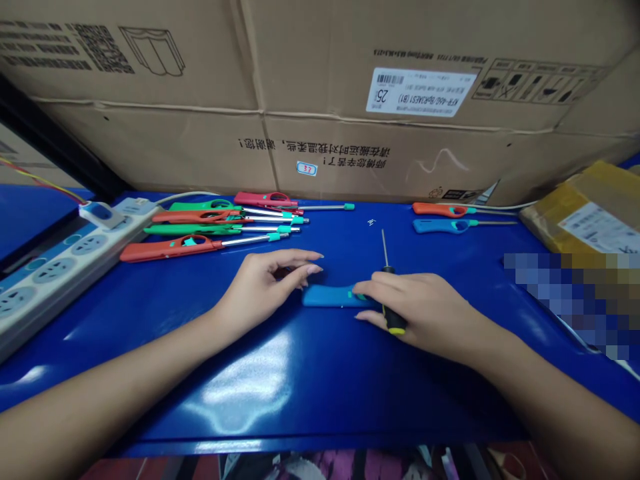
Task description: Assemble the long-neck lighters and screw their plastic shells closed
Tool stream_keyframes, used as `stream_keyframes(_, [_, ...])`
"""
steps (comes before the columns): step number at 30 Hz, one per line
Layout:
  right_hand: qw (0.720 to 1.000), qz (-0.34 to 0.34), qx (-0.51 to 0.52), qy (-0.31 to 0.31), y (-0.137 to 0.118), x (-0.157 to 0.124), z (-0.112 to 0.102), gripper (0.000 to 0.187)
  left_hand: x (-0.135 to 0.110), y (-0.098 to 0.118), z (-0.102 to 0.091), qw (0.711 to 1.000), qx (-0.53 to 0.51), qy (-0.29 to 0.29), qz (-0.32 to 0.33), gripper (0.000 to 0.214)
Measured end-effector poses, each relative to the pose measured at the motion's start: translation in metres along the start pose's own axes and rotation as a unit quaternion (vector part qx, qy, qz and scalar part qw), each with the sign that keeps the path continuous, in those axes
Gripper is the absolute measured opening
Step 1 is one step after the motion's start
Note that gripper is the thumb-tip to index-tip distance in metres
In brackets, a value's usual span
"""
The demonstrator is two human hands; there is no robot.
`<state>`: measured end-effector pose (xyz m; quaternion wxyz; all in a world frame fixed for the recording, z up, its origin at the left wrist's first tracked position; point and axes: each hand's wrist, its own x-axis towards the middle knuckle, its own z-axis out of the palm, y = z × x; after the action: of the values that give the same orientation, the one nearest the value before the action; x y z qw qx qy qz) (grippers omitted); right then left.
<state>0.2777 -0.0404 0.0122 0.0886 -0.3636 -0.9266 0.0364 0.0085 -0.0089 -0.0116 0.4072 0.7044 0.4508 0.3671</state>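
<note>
A blue gas lighter (327, 296) lies on the blue tabletop between my hands, its handle end toward the left. My right hand (425, 303) is closed round a screwdriver (395, 323) with a black and yellow handle, its thin shaft pointing away from me. The fingers of that hand also reach over the lighter's trigger part and hide its right end. Just off the lighter's left end, my left hand (267, 283) rests with thumb and forefinger stretched out and apart. Its other fingers are mostly hidden. Several tiny white pieces (371, 222) lie beyond the screwdriver tip.
Red and green lighters (173, 249) are piled at the back left, beside a white power strip (65, 257). At the back right lie an orange lighter (440, 210) and another blue lighter (440, 227). A taped parcel (590, 200) stands right; a large cardboard box (320, 133) walls the back.
</note>
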Motion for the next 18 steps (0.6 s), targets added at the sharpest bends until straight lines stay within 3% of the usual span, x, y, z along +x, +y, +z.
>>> stream_keyframes(5, [0.998,0.021,-0.008,-0.06,0.006,0.0038,0.0108,0.012,0.0015,-0.0013,0.0034,0.999,-0.047,0.0,-0.019,0.031])
stream_keyframes(9, [0.996,0.053,-0.031,-0.064,0.0038,0.004,0.0098,0.023,0.0004,0.0016,0.0026,0.998,0.038,-0.009,0.04,0.03])
stream_keyframes(13, [0.993,0.057,-0.063,-0.077,0.0034,0.0034,0.0078,0.021,-0.0017,0.0029,0.0004,0.982,0.132,-0.066,0.12,0.029])
stream_keyframes(15, [0.994,0.048,-0.053,-0.082,0.0044,0.003,0.0066,0.019,-0.0021,0.0016,-0.0003,0.971,0.156,-0.09,0.155,0.031])
stream_keyframes(18, [0.996,0.047,0.011,-0.082,0.0048,0.0022,0.0037,0.021,-0.0028,-0.0002,-0.0008,0.967,0.171,-0.071,0.175,0.03])
